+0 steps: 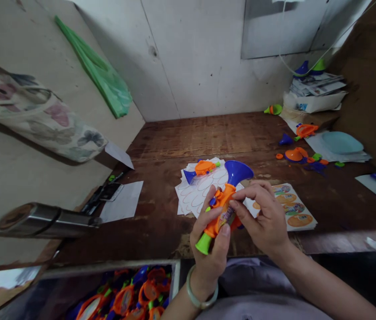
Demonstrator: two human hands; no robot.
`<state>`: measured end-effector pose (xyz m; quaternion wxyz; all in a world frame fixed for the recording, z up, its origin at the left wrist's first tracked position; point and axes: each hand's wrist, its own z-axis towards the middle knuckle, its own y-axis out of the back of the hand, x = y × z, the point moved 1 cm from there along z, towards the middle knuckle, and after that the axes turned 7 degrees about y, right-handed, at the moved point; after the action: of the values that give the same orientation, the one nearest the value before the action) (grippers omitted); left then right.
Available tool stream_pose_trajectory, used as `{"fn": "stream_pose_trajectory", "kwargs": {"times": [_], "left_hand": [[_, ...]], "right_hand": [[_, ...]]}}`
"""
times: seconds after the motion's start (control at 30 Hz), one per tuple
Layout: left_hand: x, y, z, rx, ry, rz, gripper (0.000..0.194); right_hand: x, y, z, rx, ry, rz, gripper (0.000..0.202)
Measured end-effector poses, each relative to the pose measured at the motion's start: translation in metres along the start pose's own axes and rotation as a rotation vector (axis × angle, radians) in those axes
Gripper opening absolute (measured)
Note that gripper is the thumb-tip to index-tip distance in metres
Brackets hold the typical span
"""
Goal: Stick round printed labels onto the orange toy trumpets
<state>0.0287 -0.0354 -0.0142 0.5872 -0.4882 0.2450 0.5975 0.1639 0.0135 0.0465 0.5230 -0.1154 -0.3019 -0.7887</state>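
Observation:
My left hand [211,240] is wrapped round a toy trumpet [226,193] with an orange body, a blue bell pointing up and away, and a green mouthpiece toward me. An oval printed sticker [227,216] lies against the body's side. My right hand [264,213] pinches at the sticker's upper edge, thumb and forefinger close together against the trumpet. Just beyond, a second toy trumpet [204,167] rests on a pile of used sticker backing sheets [199,193]. To the right of my right hand lies a sheet of oval stickers [294,206], partly behind the hand.
Below the table's left front edge stands a box [175,280] full of toy trumpets. A steel flask [46,220] and a white paper [123,202] are at the left. Loose toy parts [296,154], a light blue lid [342,142] and a stack of papers [317,84] sit at right.

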Motion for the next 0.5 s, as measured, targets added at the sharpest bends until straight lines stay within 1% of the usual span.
{"fn": "stream_pose_trajectory", "kwargs": {"times": [0.1,0.2,0.27,0.3,0.33,0.37,0.4,0.43,0.47,0.5], "left_hand": [[-0.004,0.001,0.003,0.02,-0.043,0.052,0.034],[-0.004,0.001,0.003,0.033,-0.07,0.08,0.035],[-0.002,0.001,0.0,0.035,-0.067,0.091,0.036],[-0.001,0.002,-0.001,0.034,-0.065,0.089,0.036],[0.0,0.005,-0.002,0.034,-0.067,0.091,0.036],[0.0,0.01,-0.002,0.026,-0.08,0.108,0.036],[-0.001,0.018,-0.001,0.004,-0.106,0.152,0.037],[-0.003,0.029,0.001,-0.033,-0.144,0.23,0.039],[-0.004,0.044,0.004,-0.079,-0.178,0.345,0.04],[-0.006,0.061,0.008,-0.146,-0.203,0.488,0.04]], "right_hand": [[0.001,0.001,-0.002,0.034,-0.004,-0.022,0.013],[0.003,-0.003,-0.006,0.07,0.03,-0.052,0.013],[-0.003,-0.006,-0.009,0.061,0.05,-0.102,0.013],[-0.009,-0.005,-0.01,0.03,0.052,-0.15,0.023],[-0.018,-0.004,-0.01,-0.016,0.05,-0.211,0.04],[-0.029,0.0,-0.011,-0.071,0.04,-0.282,0.061],[-0.042,0.007,-0.011,-0.12,0.03,-0.346,0.078],[-0.055,0.015,-0.013,-0.138,0.02,-0.393,0.085],[-0.068,0.024,-0.016,-0.126,0.009,-0.417,0.082],[-0.079,0.035,-0.021,-0.089,-0.006,-0.426,0.072]]}}
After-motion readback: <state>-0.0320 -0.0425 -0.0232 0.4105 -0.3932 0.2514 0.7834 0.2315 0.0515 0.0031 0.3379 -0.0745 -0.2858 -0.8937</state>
